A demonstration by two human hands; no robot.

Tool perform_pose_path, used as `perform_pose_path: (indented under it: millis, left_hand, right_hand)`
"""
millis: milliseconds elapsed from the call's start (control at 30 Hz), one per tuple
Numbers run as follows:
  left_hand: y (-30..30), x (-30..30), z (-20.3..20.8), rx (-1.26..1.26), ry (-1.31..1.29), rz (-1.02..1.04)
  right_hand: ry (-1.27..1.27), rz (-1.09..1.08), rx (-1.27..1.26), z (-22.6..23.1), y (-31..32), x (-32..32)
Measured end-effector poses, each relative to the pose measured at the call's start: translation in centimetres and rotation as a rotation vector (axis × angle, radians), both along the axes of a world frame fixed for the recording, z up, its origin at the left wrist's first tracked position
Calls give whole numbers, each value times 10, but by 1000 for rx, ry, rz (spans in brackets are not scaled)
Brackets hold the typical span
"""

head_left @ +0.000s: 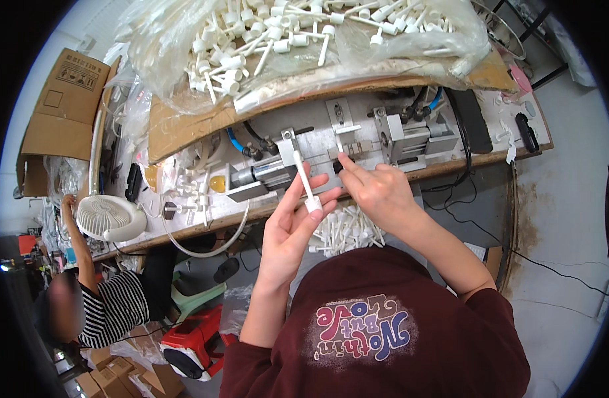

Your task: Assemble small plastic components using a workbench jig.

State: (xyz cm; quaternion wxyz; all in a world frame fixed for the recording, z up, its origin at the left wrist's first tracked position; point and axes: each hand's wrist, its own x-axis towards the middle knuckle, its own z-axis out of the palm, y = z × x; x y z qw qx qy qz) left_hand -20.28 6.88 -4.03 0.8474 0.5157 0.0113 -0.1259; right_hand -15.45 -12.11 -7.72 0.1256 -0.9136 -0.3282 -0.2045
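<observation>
My left hand (289, 232) is closed round the head of a white plastic piece with a short cylindrical cap and a long thin stem (305, 178). The stem points up and away from me. My right hand (382, 192) is at the middle of a metal clamping fixture (357, 142), its index finger stretched onto the fixture. A small black part (345, 164) shows by those fingertips; the thumb and whatever they pinch are hidden. Metal cylinder blocks flank the spot, one on the left (261, 174) and one on the right (410, 136).
Many similar white pieces (271, 40) lie in clear plastic on a cardboard-covered shelf (178, 126) above the fixture. More white pieces (347, 232) sit below the bench edge, by my lap. A fan (111, 217) stands left; a co-worker in a striped shirt (119, 308) sits beyond it.
</observation>
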Motion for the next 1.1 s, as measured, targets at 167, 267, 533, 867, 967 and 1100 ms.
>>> perform_pose_path:
  millis: [167,267,533,867,967,1100]
  left_hand:
    - [8,-1,-1,340,-232,207]
    - [11,-1,-2,478,-386,272]
    - [-21,8,-24,1138,-799,214]
    - [-33,26,-49,1334,-974,198]
    - [-38,24,-55,1437,-950,135]
    - [-38,32,-51,1493,-1013,127]
  right_hand:
    - [257,88,57,28,-4,15]
    - [72,78,369,67,6,56]
    - [170,-182,145,103,66,246]
    - [390,-109,-36,105,28,237]
    - [402,-47,51,107,2,227]
    - [262,58,109,101,-26,207]
